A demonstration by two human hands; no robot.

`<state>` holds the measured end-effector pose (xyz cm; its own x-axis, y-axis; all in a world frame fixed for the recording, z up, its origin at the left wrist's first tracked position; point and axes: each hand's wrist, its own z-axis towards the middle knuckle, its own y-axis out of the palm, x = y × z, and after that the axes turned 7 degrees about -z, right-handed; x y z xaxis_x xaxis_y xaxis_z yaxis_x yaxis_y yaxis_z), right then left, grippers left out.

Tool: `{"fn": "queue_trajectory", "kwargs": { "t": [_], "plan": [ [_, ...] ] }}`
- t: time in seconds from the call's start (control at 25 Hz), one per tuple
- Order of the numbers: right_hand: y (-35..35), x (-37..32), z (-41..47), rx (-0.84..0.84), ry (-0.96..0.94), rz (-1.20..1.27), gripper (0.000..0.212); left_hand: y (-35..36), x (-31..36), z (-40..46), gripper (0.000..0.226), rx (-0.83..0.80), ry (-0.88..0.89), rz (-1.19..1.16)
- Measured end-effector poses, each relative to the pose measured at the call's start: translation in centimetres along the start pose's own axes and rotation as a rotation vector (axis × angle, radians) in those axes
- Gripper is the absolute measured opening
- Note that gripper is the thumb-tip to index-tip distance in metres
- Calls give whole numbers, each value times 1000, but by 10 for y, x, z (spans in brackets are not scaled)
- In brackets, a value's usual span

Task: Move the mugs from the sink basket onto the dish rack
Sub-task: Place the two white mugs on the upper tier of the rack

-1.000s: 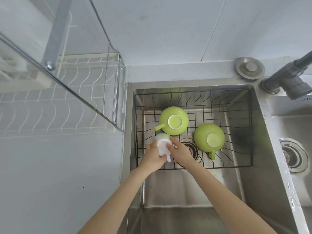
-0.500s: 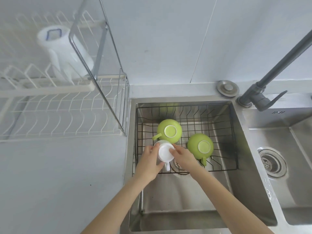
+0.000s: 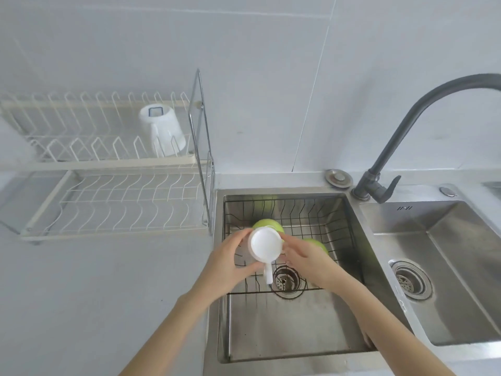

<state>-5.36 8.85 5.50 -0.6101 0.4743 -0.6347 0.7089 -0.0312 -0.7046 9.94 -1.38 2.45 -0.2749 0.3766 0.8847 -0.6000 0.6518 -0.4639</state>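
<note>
An upturned white mug (image 3: 265,245) is held above the black wire sink basket (image 3: 336,226), its handle pointing toward me. My left hand (image 3: 230,263) grips its left side and my right hand (image 3: 307,256) grips its right side. Two green mugs stay upside down in the basket: one (image 3: 267,223) shows just behind the white mug, the other (image 3: 315,244) is mostly hidden by my right hand. The white dish rack (image 3: 108,202) stands on the counter to the left. Another white mug (image 3: 162,134) rests upside down on its upper tier.
The basket sits in the left steel sink bowl (image 3: 284,329), over its drain (image 3: 286,279). A dark curved faucet (image 3: 401,137) rises at the right, with a second sink bowl (image 3: 447,267) beyond it. A chrome frame (image 3: 202,147) edges the rack's right end.
Both hands have lifted the white mug up out of the basket. The view has tilted upward, so the rack's upper tier and the whole faucet now show.
</note>
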Motion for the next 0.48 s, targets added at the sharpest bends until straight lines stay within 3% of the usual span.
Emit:
{"fn": "queue_trajectory", "kwargs": {
  "t": [0.12,0.48],
  "plan": [
    [0,-22,-22,48,-141,-192,48,-12,8,-11,66,27,54,2],
    [12,-62,-39,263,-289,-116,56,-57,26,-38,70,78,134,-67]
  ]
}}
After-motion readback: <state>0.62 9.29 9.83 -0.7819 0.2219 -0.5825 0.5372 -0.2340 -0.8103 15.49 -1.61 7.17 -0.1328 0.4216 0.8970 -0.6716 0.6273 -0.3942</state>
